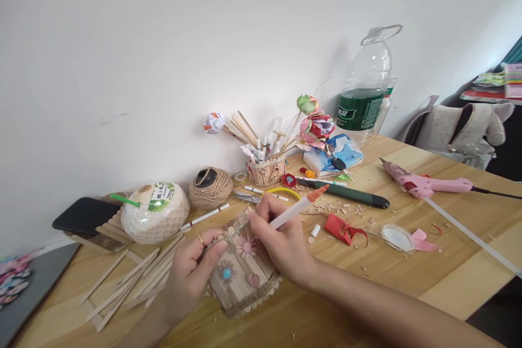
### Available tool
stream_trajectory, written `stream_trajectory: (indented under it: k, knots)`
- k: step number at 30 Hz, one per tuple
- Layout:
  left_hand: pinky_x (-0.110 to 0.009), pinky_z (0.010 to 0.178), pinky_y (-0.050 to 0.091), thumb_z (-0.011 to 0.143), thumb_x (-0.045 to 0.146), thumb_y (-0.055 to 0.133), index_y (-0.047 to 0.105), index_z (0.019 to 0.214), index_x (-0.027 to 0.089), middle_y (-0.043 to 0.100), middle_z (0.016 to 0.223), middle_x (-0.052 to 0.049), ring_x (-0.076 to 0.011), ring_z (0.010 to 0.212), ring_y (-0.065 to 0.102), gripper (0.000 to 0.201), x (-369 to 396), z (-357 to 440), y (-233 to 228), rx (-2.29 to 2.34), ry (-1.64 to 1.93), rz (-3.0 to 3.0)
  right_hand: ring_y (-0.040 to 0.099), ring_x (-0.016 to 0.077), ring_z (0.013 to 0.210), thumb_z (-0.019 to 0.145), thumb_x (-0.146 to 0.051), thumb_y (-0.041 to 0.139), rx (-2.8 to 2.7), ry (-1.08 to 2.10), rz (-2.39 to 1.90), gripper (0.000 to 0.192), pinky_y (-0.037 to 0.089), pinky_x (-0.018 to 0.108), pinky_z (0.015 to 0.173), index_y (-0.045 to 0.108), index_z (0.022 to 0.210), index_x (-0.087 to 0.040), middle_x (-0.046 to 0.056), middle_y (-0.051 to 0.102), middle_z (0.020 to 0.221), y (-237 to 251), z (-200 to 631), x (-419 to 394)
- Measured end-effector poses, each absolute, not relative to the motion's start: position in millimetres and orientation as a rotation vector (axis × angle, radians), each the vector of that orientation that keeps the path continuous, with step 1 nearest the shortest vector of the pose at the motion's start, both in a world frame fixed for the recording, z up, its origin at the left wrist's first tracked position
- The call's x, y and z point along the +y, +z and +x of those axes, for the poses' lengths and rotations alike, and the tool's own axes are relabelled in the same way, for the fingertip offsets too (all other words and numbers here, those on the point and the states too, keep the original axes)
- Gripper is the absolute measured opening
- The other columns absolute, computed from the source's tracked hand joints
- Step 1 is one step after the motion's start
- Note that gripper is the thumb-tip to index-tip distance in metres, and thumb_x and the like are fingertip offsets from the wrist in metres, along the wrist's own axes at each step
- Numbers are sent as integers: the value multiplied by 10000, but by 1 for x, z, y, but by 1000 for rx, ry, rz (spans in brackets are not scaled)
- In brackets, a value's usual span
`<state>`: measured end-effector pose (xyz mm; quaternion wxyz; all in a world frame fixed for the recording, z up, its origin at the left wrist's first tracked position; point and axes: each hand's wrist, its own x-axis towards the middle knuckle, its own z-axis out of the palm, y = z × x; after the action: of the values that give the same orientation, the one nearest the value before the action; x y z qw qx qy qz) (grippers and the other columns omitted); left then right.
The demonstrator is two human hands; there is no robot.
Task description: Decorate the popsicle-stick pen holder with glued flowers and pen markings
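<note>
I see my left hand [191, 272] curled around the near-left side of a small stick box [244, 274], its thumb pressed on the decorated face just beside a pink paper flower [246, 246]; a blue flower [226, 272] and a pink heart [253, 280] sit a little below that thumb. My right hand [281, 242] pinches a white pen [299, 206] with an orange tip, fingers pressed together around its barrel, its lower end touching the box's top rim. The box rests on the wooden worktop [408, 266] between both hands. Loose craft sticks [130, 277] lie just left of my left hand, with a white coconut drink [155, 217] and a twine ball [210, 187] beyond it. Right of my right hand lie red paper scraps [345, 230], and farther off a pink glue gun [424, 185]
</note>
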<state>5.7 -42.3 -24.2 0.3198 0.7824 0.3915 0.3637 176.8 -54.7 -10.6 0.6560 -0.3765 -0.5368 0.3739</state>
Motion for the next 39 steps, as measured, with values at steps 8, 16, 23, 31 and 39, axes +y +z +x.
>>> stream_trajectory:
  k: [8, 16, 23, 31, 39]
  knots:
    - [-163, 498, 412, 851, 285, 498, 662, 839, 166, 602, 606, 33, -100, 526, 525, 203, -43, 9, -23, 1025, 1001, 2027, 371, 71, 417, 703, -179, 478, -1221, 854, -838, 238, 286, 190, 417, 323, 526, -214, -76, 386, 448, -11, 176, -55]
    - [-164, 520, 421, 855, 314, 498, 662, 835, 170, 602, 620, 31, -105, 550, 529, 219, -42, 9, -24, 1032, 1003, 1948, 294, 77, 462, 697, -172, 490, -1184, 804, -876, 261, 257, 204, 438, 308, 515, -212, -74, 330, 486, -12, 178, -52]
    - [-168, 547, 423, 854, 327, 503, 660, 845, 171, 609, 638, 28, -110, 574, 532, 222, -41, 9, -26, 1037, 994, 1928, 476, 86, 432, 717, -172, 483, -1256, 936, -787, 235, 345, 195, 432, 334, 540, -214, -71, 434, 450, -13, 177, -54]
    - [-187, 549, 423, 854, 335, 499, 664, 839, 156, 608, 634, 17, -124, 578, 533, 244, -43, 7, -25, 1053, 982, 1929, 485, 88, 443, 717, -156, 485, -1258, 925, -810, 243, 349, 195, 443, 327, 543, -216, -66, 467, 451, -15, 177, -54]
    - [-188, 544, 424, 848, 318, 510, 665, 837, 159, 609, 633, 15, -124, 573, 534, 222, -43, 8, -24, 1054, 986, 1923, 465, 91, 453, 717, -162, 486, -1278, 899, -834, 249, 338, 206, 453, 321, 537, -216, -65, 443, 456, -12, 177, -55]
